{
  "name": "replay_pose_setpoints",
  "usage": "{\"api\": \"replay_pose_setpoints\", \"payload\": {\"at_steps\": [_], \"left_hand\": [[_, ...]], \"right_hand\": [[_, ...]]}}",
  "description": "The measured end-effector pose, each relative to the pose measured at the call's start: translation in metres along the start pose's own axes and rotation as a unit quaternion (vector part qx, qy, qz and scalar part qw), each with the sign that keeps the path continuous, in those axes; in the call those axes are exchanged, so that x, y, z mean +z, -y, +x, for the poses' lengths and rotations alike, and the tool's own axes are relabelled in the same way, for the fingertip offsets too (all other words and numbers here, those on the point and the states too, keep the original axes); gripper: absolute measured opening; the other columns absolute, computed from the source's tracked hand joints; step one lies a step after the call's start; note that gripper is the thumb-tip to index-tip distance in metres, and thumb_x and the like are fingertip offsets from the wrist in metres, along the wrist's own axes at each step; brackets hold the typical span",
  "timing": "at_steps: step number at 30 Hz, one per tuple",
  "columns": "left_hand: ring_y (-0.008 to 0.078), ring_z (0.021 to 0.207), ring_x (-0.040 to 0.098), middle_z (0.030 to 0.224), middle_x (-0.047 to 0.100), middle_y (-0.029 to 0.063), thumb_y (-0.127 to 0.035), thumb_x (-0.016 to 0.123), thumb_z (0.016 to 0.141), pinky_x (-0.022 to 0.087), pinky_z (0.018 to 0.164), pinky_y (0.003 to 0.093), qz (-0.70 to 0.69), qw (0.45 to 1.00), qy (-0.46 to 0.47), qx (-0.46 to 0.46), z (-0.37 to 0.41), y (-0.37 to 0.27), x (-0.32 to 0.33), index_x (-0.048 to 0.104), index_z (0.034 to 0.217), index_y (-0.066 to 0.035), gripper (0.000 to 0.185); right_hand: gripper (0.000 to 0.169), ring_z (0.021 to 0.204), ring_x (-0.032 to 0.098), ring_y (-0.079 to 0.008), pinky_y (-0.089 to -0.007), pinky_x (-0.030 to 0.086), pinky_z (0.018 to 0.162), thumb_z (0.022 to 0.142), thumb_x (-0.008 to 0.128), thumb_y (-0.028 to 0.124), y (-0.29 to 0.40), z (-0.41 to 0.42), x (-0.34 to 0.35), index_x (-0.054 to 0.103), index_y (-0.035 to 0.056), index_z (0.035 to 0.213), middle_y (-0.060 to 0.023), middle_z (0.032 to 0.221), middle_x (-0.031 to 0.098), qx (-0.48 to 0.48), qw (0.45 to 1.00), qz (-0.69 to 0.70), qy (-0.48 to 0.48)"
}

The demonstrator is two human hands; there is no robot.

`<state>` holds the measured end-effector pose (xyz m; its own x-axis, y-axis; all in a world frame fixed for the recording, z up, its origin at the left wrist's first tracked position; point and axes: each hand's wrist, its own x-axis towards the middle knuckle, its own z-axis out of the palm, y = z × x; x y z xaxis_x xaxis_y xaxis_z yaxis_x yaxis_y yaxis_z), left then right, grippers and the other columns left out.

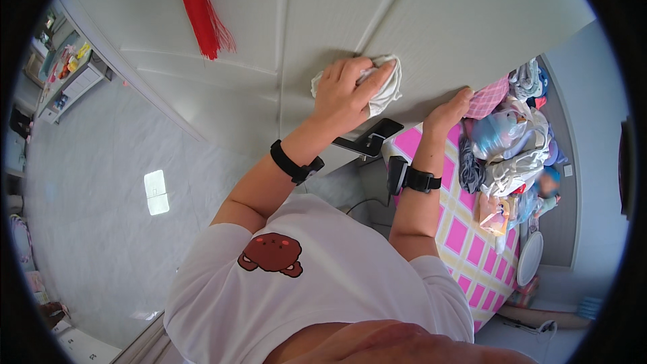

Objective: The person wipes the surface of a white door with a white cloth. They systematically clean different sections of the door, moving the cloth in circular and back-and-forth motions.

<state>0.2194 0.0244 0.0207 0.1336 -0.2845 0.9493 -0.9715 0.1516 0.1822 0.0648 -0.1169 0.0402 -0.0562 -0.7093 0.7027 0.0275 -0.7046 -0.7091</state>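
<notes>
My left hand [349,86] presses a crumpled white cloth [388,92] against the face of a light grey panelled door [323,25], its fingers bent over the cloth. My right hand [447,111] is at the door's free edge, gripping it; part of its fingers is hidden. Between the two hands, lower down, a black door handle [376,136] sticks out from the door. A red tassel [199,10] hangs on the door's upper left part. Black bands with small devices are strapped around both wrists.
At the right, a pink checked cover [460,232] lies under piled clothes [515,167] and plastic bags, beside a wall. A white round object [530,259] stands near them. Grey floor [101,162] extends left, towards a desk [76,83] holding small items.
</notes>
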Motion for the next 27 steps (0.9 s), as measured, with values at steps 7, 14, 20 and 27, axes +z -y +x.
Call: {"api": "replay_pose_setpoints", "payload": {"at_steps": [7,14,20,27], "left_hand": [[0.0264,0.082,0.053,0.099,0.052,0.0049,-0.004,0.067,0.068,0.042,0.068,0.0373,-0.006,0.992,-0.127,-0.017,0.094,0.003,-0.025,0.063,0.120,-0.014,0.053],[0.0260,0.081,0.053,0.096,0.052,0.0044,-0.006,0.068,0.067,0.042,0.068,0.0376,-0.002,0.996,-0.048,-0.069,0.026,0.006,-0.020,0.063,0.120,-0.012,0.054],[0.0254,0.087,0.053,0.102,0.053,0.0094,-0.009,0.075,0.061,0.044,0.068,0.0347,0.020,0.998,0.037,-0.042,-0.059,0.034,-0.009,0.064,0.122,-0.010,0.063],[0.0276,0.091,0.052,0.103,0.053,0.0091,-0.007,0.071,0.061,0.044,0.075,0.0353,0.018,0.987,-0.144,-0.072,0.059,0.062,-0.055,0.063,0.122,-0.015,0.063]], "right_hand": [[0.058,0.088,0.051,-0.0173,-0.0313,0.041,0.081,0.100,0.034,0.050,0.003,-0.002,0.003,0.054,-0.0050,0.099,-0.0083,0.094,0.057,-0.012,1.000,0.016,-0.012],[0.057,0.090,0.051,-0.0167,-0.0310,0.041,0.081,0.100,0.035,0.049,-0.002,-0.002,0.002,0.054,-0.0050,0.101,-0.0085,0.096,0.058,-0.005,1.000,0.020,-0.006],[0.060,0.100,0.054,-0.0193,-0.0324,0.042,0.089,0.100,0.035,0.049,-0.001,0.000,0.007,0.054,-0.0064,0.115,-0.0119,0.110,0.059,0.017,0.998,0.051,-0.019],[0.065,0.110,0.053,-0.0239,-0.0347,0.040,0.096,0.100,0.036,0.051,-0.003,0.000,0.005,0.049,-0.0077,0.125,-0.0155,0.122,0.056,0.020,0.999,0.049,-0.006]]}}
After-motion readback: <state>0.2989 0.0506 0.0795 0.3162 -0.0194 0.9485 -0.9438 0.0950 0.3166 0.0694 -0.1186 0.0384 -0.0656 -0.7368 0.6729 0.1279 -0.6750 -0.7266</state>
